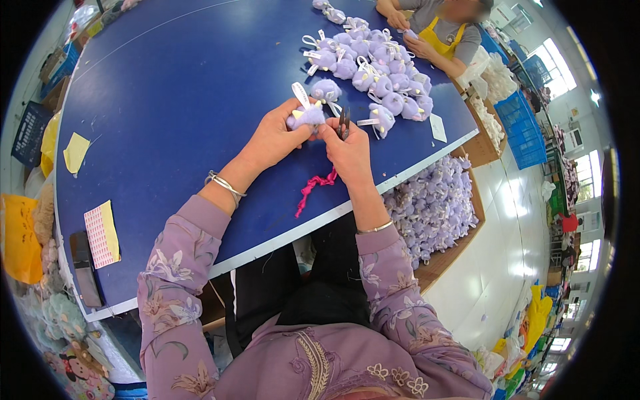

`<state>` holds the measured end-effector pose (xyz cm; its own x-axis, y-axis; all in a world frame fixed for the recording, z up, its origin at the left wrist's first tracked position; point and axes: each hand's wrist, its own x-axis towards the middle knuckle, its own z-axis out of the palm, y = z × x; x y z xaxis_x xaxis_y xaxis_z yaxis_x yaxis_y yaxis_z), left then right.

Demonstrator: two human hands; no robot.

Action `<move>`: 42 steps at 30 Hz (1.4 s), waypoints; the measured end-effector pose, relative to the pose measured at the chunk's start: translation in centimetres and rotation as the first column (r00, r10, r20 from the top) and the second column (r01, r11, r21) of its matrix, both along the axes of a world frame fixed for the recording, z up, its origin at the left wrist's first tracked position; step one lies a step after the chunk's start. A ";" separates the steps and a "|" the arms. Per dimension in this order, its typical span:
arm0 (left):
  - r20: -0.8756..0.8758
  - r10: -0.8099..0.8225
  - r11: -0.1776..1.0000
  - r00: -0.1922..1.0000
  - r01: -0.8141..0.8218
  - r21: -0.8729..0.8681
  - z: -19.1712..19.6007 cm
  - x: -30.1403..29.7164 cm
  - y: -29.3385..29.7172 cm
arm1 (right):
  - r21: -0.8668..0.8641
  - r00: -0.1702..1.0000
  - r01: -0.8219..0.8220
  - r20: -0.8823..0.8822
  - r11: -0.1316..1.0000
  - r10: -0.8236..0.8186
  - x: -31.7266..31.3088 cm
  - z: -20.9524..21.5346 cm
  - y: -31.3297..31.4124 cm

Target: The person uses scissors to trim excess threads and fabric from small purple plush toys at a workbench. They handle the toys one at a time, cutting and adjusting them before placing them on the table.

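Observation:
Over the blue table, my left hand (pixel 275 137) is closed around a small lilac plush toy (pixel 308 117) with a white label loop and pale yellow bits. My right hand (pixel 349 151) grips small dark thread snips (pixel 344 124), their blades pointing away from me. Its thumb and finger meet the underside of the toy. A twisted pink cord (pixel 313 189) hangs from the snips' side of my right hand onto the table. Just beyond the held toy lies another lilac plush (pixel 326 91), and a further one with a white tag (pixel 381 120) sits to the right.
A heap of lilac plush toys (pixel 373 57) covers the table's far right. Below its right edge stands a carton full of more (pixel 433 207). Across the corner a co-worker in a yellow apron (pixel 440 39) handles one. A sticker sheet (pixel 102 235) and phone (pixel 85 270) lie at left.

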<state>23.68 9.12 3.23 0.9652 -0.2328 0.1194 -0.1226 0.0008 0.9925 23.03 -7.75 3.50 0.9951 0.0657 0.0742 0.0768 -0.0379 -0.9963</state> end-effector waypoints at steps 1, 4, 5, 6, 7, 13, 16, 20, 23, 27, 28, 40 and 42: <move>-0.003 0.006 0.999 1.000 -0.006 0.039 0.0 0.0 -0.1 | -0.004 1.000 -0.009 -0.002 1.000 0.009 0.0 -0.1 -0.1; -0.027 0.007 0.998 1.000 -0.005 0.065 0.4 -0.2 -0.3 | -0.017 0.999 -0.036 0.004 0.999 0.036 0.1 -0.6 -0.5; -0.030 0.006 0.998 1.000 -0.004 0.069 0.5 -0.2 -0.4 | -0.024 0.999 -0.045 0.015 0.999 0.046 0.3 -0.9 -0.7; -0.034 0.004 0.997 0.999 -0.002 0.073 0.5 -0.2 -0.4 | -0.031 0.998 -0.054 0.027 0.998 0.055 0.4 -1.1 -0.8; -0.037 0.004 0.997 0.999 -0.001 0.076 0.5 -0.1 -0.5 | -0.025 0.998 -0.058 0.017 0.998 0.059 0.4 -1.2 -0.9; -0.052 0.029 0.991 0.998 -0.022 0.129 0.5 0.0 -0.8 | -0.059 0.991 -0.127 0.030 0.990 0.129 0.1 -1.0 -1.3; 0.069 0.090 0.978 0.994 -0.101 0.184 -0.4 0.2 -0.9 | -0.115 0.985 -0.154 0.053 0.981 0.161 -0.3 -0.3 -1.0; -0.042 0.041 0.993 0.998 -0.036 0.113 0.8 -0.2 -1.0 | -0.021 0.986 -0.163 0.034 0.986 0.163 -0.3 -0.7 -0.9; -0.075 -0.024 0.999 0.997 0.027 0.035 1.0 -0.3 -0.2 | 0.081 0.984 -0.171 -0.040 0.982 0.174 -0.3 -0.4 -0.9; -0.099 -0.097 0.995 0.990 0.100 0.021 1.0 -0.4 0.2 | 0.108 0.981 -0.181 -0.056 0.977 0.188 -0.6 0.2 -1.0; -0.098 -0.114 0.993 0.989 0.114 -0.011 1.1 -0.6 0.2 | 0.097 0.983 -0.163 -0.065 0.982 0.170 -0.7 0.3 -1.1; 0.095 -0.126 0.988 0.987 0.133 -0.076 0.4 -0.4 -0.1 | -0.072 0.996 0.004 0.084 0.997 0.002 0.0 -0.9 -0.8; 0.001 -0.120 0.992 0.993 0.120 -0.036 0.6 -0.4 0.1 | -0.077 0.996 0.033 0.090 0.996 -0.026 -0.2 -0.8 -0.8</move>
